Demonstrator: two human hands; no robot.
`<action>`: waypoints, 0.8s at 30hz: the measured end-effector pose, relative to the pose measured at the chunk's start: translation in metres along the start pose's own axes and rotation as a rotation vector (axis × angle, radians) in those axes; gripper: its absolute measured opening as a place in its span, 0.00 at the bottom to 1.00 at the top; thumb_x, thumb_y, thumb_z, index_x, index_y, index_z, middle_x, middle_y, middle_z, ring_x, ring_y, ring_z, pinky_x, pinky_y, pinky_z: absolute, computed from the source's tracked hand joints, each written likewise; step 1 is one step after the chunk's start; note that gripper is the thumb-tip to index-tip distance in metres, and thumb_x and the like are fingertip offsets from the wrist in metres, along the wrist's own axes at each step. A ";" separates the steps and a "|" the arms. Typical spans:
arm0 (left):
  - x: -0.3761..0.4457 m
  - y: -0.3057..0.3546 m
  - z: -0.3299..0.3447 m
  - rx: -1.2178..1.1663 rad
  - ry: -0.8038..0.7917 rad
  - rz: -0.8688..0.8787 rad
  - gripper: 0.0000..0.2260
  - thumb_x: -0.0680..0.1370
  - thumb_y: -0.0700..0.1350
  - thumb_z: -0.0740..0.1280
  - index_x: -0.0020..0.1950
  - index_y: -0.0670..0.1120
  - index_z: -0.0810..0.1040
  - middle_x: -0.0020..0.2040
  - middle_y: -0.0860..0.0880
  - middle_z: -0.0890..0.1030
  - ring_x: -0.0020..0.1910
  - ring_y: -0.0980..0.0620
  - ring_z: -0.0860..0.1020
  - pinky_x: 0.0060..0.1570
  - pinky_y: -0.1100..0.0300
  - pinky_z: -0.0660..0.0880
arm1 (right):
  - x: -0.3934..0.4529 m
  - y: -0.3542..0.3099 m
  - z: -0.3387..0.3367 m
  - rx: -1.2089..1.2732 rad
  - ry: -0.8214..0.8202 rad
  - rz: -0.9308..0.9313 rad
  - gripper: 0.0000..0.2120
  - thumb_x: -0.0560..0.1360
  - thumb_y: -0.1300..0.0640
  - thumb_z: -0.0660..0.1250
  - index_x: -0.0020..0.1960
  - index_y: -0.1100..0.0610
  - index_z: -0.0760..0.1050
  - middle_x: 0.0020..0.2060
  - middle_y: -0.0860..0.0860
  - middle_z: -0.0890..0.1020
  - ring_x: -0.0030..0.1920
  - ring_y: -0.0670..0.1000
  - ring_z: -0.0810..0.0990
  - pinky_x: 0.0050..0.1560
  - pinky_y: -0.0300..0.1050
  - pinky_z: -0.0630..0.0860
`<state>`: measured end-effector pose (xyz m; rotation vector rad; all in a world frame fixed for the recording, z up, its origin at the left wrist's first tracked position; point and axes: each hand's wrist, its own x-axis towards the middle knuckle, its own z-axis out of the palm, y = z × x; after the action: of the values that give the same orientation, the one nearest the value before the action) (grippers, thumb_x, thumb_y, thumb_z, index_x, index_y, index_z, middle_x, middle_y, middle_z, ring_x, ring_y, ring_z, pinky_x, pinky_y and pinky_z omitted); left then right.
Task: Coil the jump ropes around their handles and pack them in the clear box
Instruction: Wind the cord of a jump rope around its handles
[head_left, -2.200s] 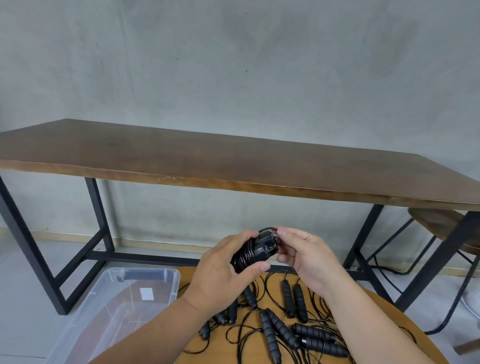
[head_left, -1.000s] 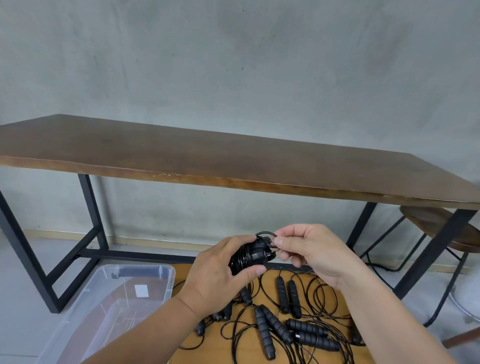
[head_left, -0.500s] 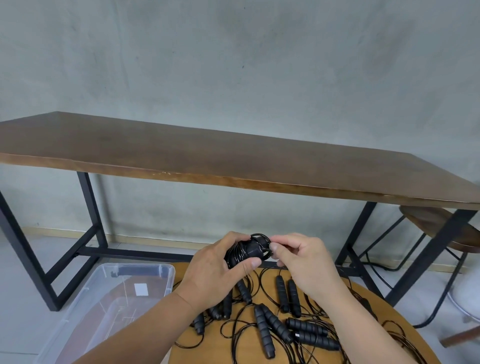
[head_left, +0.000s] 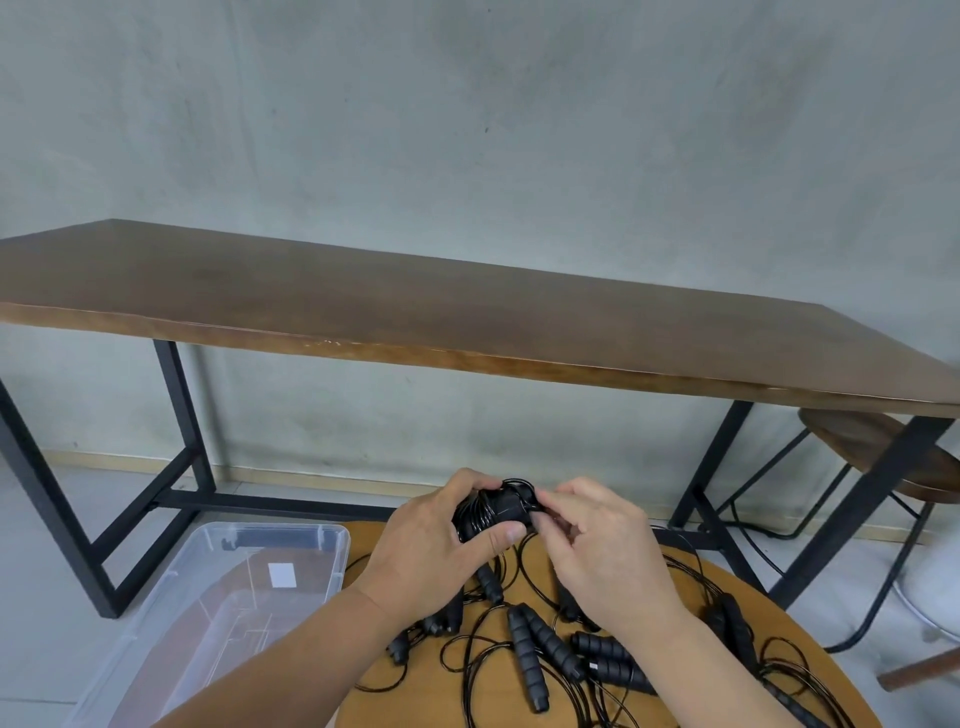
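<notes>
1. Jump ropes, black with ribbed foam handles and thin cord (head_left: 540, 654), lie tangled on the round light-wood table (head_left: 691, 577) nearest the person, uncoiled.
2. Above them, the left hand (head_left: 436, 551) grips one black coiled rope bundle (head_left: 491, 512), thumb curled across its front, fingers round the back. The bundle's long axis runs roughly left to right, its free end pointing at the right hand.
3. The right hand (head_left: 597, 545) touches that end, fingertips pinching at the last cord loop; judging by this, the end is being tucked in.
4. The clear plastic storage box (head_left: 311, 535) sits on the floor to the left, lower than the table and nearer the left hand, so that hand seems best placed to drop the bundle in.
5. Farthest, a long dark wooden bench table (head_left: 467, 312) stands against the grey wall.
</notes>
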<state>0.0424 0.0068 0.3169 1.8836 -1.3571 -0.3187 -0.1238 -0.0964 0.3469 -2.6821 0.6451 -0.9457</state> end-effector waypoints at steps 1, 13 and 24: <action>0.000 0.000 -0.001 -0.002 -0.016 -0.006 0.26 0.67 0.77 0.56 0.61 0.67 0.67 0.47 0.58 0.81 0.46 0.61 0.78 0.48 0.62 0.75 | 0.002 0.001 -0.004 0.027 -0.028 0.032 0.11 0.76 0.56 0.72 0.57 0.53 0.84 0.43 0.42 0.81 0.41 0.39 0.77 0.48 0.27 0.74; -0.004 0.000 -0.007 -0.084 -0.134 -0.027 0.21 0.68 0.73 0.66 0.56 0.66 0.72 0.49 0.59 0.81 0.48 0.61 0.79 0.48 0.63 0.75 | 0.041 0.014 -0.043 0.097 -0.607 0.102 0.09 0.75 0.49 0.71 0.54 0.47 0.85 0.44 0.41 0.83 0.46 0.41 0.80 0.50 0.41 0.79; -0.005 -0.006 -0.004 -0.066 -0.164 -0.012 0.24 0.64 0.77 0.62 0.55 0.66 0.71 0.50 0.60 0.82 0.50 0.61 0.79 0.53 0.56 0.77 | 0.031 0.025 -0.025 0.323 -0.592 0.312 0.04 0.76 0.49 0.71 0.45 0.40 0.84 0.41 0.45 0.85 0.43 0.44 0.82 0.50 0.45 0.81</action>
<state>0.0469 0.0141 0.3147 1.8445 -1.4250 -0.5272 -0.1267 -0.1341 0.3743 -2.3014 0.6712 -0.1373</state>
